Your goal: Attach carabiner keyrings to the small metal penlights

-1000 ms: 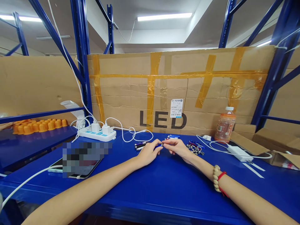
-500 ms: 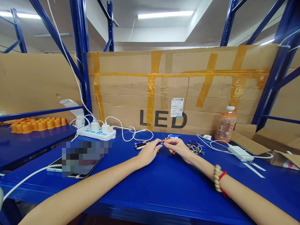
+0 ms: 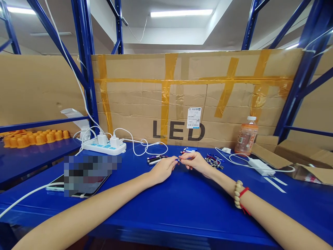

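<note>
In the middle of the blue table (image 3: pixel 166 205), my left hand (image 3: pixel 163 169) is closed around a small blue piece with a shiny end (image 3: pixel 178 160); its full shape is hidden by the fingers. My right hand (image 3: pixel 194 161) pinches at the shiny end of that same piece, fingertips almost meeting the left ones. Just left of my left hand lie several short black and silver tubes (image 3: pixel 154 160). Behind the hands is a row of slim blue, silver and red tubes (image 3: pixel 189 150). To the right of my right hand sits a pile of metal clasps and coloured tubes (image 3: pixel 213 161).
A white power strip (image 3: pixel 104 147) with plugs and cables stands at back left, a tablet-like device (image 3: pixel 88 191) in front of it. At right are a bottle (image 3: pixel 246 137), a white adapter (image 3: pixel 261 167) and an open carton (image 3: pixel 307 156). Taped cardboard (image 3: pixel 130 104) walls the back.
The whole view has shifted slightly, so things appear a little further left and up. Both hands stay together at the small blue piece, with only small finger movement.
</note>
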Demonstrator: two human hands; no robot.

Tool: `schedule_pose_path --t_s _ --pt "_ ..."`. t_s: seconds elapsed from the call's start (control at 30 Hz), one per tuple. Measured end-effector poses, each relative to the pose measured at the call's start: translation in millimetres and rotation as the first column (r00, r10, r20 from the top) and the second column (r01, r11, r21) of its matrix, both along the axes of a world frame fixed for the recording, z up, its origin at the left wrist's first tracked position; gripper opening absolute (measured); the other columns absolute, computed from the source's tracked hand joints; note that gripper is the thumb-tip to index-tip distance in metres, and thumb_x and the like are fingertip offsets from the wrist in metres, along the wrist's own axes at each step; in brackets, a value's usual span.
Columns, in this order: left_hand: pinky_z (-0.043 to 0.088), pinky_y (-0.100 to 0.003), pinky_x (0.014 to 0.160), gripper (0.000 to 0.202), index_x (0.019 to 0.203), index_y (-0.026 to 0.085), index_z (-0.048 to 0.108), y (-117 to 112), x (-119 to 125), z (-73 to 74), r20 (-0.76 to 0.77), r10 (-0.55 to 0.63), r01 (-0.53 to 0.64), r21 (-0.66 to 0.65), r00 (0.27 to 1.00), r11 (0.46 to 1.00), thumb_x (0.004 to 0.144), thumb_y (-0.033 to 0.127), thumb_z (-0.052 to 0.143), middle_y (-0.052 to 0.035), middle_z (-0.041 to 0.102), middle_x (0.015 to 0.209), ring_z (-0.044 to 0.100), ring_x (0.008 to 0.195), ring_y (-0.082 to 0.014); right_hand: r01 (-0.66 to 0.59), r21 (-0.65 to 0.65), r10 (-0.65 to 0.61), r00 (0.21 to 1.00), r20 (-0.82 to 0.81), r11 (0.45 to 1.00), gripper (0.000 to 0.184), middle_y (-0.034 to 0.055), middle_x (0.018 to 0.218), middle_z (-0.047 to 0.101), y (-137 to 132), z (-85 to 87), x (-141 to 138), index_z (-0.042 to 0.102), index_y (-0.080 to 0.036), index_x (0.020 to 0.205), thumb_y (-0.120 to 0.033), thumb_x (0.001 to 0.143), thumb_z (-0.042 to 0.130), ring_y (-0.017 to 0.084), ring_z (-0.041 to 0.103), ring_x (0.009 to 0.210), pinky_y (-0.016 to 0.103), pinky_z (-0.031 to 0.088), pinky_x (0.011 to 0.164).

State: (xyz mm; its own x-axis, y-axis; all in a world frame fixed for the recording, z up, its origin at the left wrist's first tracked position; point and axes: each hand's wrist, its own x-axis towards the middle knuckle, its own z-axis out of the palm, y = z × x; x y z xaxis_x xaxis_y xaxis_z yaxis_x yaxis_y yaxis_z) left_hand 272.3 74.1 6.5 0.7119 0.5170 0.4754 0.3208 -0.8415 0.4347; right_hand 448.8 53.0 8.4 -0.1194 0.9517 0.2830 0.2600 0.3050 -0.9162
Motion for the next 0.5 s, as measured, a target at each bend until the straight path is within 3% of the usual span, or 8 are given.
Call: schedule_pose_path --t_s 0.27,0.5 --pt "0.035 -0.021 0.058 0.025 0.069 0.016 0.046 -2.2 -0.5 1.0 -0.069 -0.025 0.029 0.048 0.997 0.998 0.086 0.021 0.029 0.0016 0.048 0.061 0.046 0.056 -0.0099 -0.066 0.061 0.062 0.996 0.06 0.996 0.03 0.0017 0.069 0.06 -4.5 2.5 0.5 0.063 -0.013 0.063 -0.039 0.051 0.072 0.004 0.048 0.038 0.017 0.033 0.032" --pt "0.038 -0.021 0.062 0.025 0.077 0.016 0.051 -0.5 -1.1 0.5 -0.073 -0.017 0.023 0.083 0.997 0.996 0.087 0.023 0.029 0.0003 0.054 0.066 0.05 0.061 -0.0109 -0.04 0.086 0.032 0.996 0.087 0.995 0.032 -0.0008 0.059 0.055 -5.1 2.0 -1.7 0.059 -0.013 0.058 -0.041 0.052 0.071 0.004 0.046 0.036 0.017 0.033 0.032"
